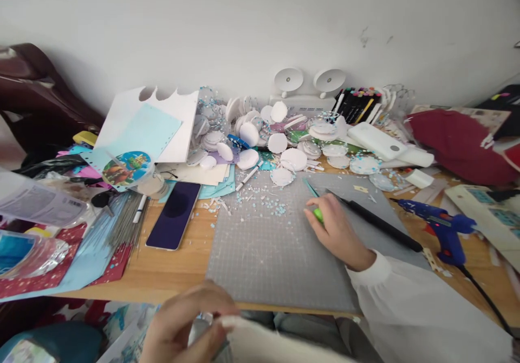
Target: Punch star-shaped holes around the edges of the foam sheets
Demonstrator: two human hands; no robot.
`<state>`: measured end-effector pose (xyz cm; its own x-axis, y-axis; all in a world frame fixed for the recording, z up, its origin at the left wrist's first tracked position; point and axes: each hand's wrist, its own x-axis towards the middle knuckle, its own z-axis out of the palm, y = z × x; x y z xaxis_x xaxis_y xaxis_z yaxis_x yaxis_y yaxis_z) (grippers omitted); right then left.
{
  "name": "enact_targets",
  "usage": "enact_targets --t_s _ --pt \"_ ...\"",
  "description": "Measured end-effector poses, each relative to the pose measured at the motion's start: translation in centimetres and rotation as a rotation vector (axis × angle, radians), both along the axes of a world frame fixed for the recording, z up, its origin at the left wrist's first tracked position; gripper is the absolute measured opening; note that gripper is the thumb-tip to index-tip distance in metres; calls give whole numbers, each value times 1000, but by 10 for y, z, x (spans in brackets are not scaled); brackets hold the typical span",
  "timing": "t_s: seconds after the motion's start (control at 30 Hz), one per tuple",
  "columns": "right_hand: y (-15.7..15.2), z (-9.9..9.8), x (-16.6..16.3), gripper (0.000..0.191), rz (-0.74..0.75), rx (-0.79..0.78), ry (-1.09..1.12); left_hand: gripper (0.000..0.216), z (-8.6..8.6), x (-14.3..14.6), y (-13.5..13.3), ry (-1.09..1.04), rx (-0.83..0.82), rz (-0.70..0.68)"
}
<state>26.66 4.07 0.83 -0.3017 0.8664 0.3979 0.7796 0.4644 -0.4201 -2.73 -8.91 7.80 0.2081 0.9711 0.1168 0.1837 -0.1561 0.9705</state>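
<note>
At the bottom edge, my left hand [190,319] is closed, thumb and fingers pinching the edge of a white sheet [276,344]. The sheet is blurred and partly out of view. Over the grey cutting mat [264,254], my right hand [335,227] has its fingers curled around a bright green object [318,214], mostly hidden by the hand. A thin teal pointed piece [310,187] shows just beyond the fingers; whether it belongs to the green object I cannot tell. A long black-handled tool [382,225] lies on the mat beside my right hand.
Many white discs [293,159] with blue-beaded sprigs crowd the back. A phone [174,215] lies left of the mat. A blue glue gun [441,227] with a cord rests at right. Paper scraps [276,206] litter the mat. Markers [357,105] stand by the wall.
</note>
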Motion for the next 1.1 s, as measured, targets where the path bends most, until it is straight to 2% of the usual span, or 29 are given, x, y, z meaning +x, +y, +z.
enact_targets --t_s 0.1,0.23,0.33,0.43,0.5,0.53,0.6,0.67,0.77,0.9,1.0,1.1 --pt "0 -8 2 17 37 -1 -124 11 -11 -5 13 91 -198 160" --pt "2 -5 7 27 32 22 -109 21 -23 -10 33 86 -295 224" --pt "-6 14 19 35 -4 99 81 22 -25 -8 43 88 -302 222" --pt "-28 40 30 28 -180 296 322 25 -26 -2 50 103 -284 211" --pt "-45 52 31 32 -263 402 354 25 -28 2 54 123 -265 194" --pt "-53 55 28 35 -249 356 316 25 -30 4 55 136 -256 184" --pt "-65 54 16 39 -76 264 242 23 -34 8 57 166 -241 164" --pt "-70 44 -1 44 124 147 137 21 -39 10 58 196 -229 156" --pt "-67 22 -25 42 216 105 -29 20 -47 11 55 257 -203 144" --pt "-60 0 -38 21 224 108 5 17 -52 12 50 464 -79 136" --pt "-60 -2 -38 21 223 116 37 19 -50 19 48 691 189 175" --pt "-61 1 -37 24 248 123 34 40 -49 35 46 857 459 100"
